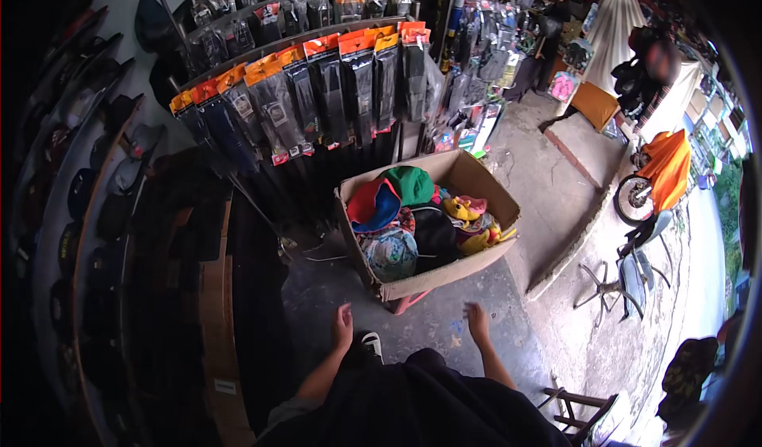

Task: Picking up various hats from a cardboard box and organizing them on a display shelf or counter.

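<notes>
Both my hands hang in the air before my body, on the near side of an uncovered cardboard box (pixel 411 287). My left hand (pixel 343 326) is below the box's near left corner, fingers apart, holding nothing. To the right, my right hand (pixel 476 322) has slightly curled fingers and is likewise bare. Inside the box lie a red and blue hat (pixel 374 204), a green cap (pixel 411 185), a floral patterned hat (pixel 390 253), a black cloth item (pixel 439 230) and yellow plush items (pixel 461 208). A red stool (pixel 409 302) shows under the box.
Packaged goods (pixel 333 90) hang on racks behind the box. Shelves of caps (pixel 83 194) line the left. On the right are a concrete ledge (pixel 571 250), an office chair (pixel 631 280), an orange-covered motorcycle (pixel 667 161), a person farther back, and a wooden stand (pixel 574 399) nearby.
</notes>
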The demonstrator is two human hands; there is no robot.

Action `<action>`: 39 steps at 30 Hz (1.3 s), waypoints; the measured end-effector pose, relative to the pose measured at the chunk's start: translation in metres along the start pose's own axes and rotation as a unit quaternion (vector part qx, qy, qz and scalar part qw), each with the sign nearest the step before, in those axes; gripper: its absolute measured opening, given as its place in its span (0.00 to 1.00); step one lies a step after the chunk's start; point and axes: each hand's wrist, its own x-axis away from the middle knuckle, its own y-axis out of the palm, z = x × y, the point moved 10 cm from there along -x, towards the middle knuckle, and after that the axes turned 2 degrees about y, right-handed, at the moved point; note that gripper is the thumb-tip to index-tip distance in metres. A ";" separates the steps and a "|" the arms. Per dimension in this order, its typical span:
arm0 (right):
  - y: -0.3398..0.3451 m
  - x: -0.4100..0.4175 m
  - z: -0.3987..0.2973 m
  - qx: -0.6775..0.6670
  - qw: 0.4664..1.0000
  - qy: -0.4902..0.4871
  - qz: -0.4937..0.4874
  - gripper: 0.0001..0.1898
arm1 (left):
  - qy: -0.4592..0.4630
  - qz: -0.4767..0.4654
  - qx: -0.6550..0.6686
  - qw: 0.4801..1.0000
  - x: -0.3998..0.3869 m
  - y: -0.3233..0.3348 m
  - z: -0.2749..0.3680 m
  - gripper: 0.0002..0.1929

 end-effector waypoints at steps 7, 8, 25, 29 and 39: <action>0.104 -0.150 -0.173 -0.010 0.974 -0.190 -0.124 0.10 | -0.018 0.149 0.036 0.988 -0.069 -0.025 0.058 0.12; 0.114 -0.164 -0.183 0.016 0.968 -0.218 -0.123 0.10 | -0.019 0.151 0.034 0.988 -0.074 -0.022 0.067 0.11; 0.235 -0.260 -0.289 0.043 0.928 -0.314 -0.197 0.08 | -0.082 0.249 0.109 0.959 -0.144 0.023 0.117 0.10; 0.194 -0.234 -0.353 0.026 0.903 -0.374 -0.208 0.05 | -0.014 0.217 0.157 0.963 -0.205 0.029 0.179 0.12; 0.140 -0.178 -0.332 0.065 0.839 -0.499 -0.207 0.09 | -0.330 0.183 0.530 0.759 -0.242 0.133 0.147 0.21</action>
